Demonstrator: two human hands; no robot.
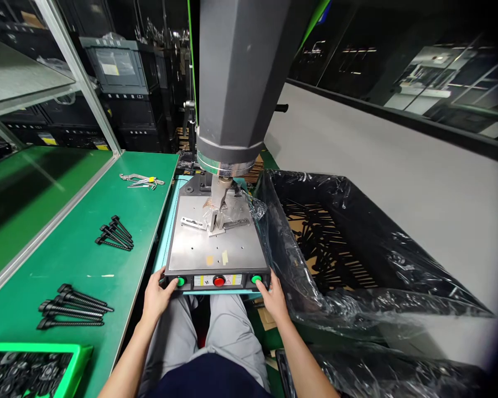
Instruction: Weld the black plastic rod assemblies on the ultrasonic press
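Note:
My left hand (159, 294) is at the front left corner of the press machine's base (203, 257), its fingers round the side and its thumb on a green button (181, 282). My right hand (274, 296) grips the opposite corner the same way, thumb on the other green button (256, 279). Between them, a red button (219, 281) sits on the front panel. Above the metal plate hangs the grey machine head (236, 77); its narrow metal tool (220, 190) comes down onto a small fixture (216, 221). Whatever part sits in the fixture is too small to make out.
On the green bench (136, 243) at left lie black screw-like parts (72, 304) in two groups, and hand tools (141, 180). A bright green tray (81, 359) holds small black pieces. To the right, a bin lined with black plastic (373, 249) contains many long black parts (327, 243).

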